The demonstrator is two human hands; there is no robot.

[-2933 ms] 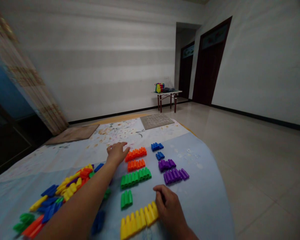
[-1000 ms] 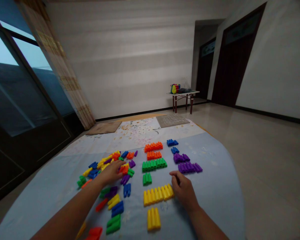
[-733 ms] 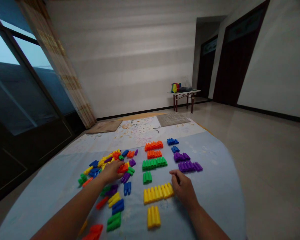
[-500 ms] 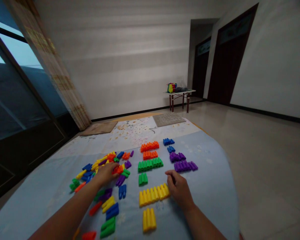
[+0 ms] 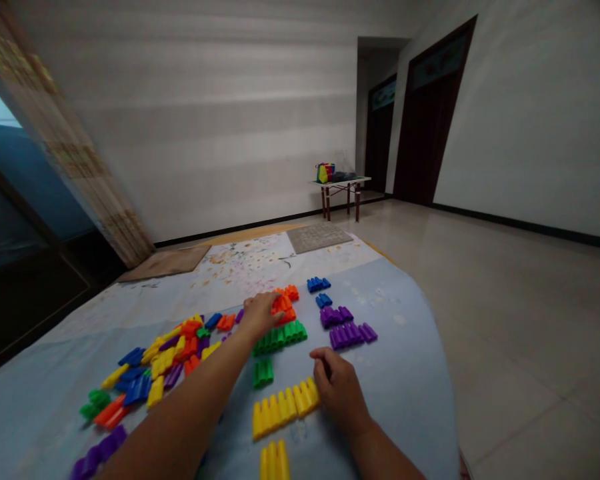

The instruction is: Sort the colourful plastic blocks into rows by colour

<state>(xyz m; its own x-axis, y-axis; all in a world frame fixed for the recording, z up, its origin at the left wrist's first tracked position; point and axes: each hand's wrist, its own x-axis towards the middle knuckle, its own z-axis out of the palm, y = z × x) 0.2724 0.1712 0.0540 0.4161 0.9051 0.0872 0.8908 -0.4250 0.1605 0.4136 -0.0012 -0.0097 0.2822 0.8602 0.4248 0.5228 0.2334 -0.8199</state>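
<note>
In the head view, a multicoloured bag (image 5: 325,173) is set on the small table (image 5: 363,179); its contents cannot be told. Two blue rows (image 5: 319,285), two purple rows (image 5: 347,335), two green rows (image 5: 293,331) and two yellow rows (image 5: 285,409) are laid out. One orange block (image 5: 283,305) is gripped by the left hand (image 5: 260,313) at the orange row (image 5: 293,292). The right hand (image 5: 341,387) is curled closed beside the yellow.

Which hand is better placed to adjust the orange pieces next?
Likely the left hand: it is at the orange pieces, while the right hand sits beside the yellow row.
</note>
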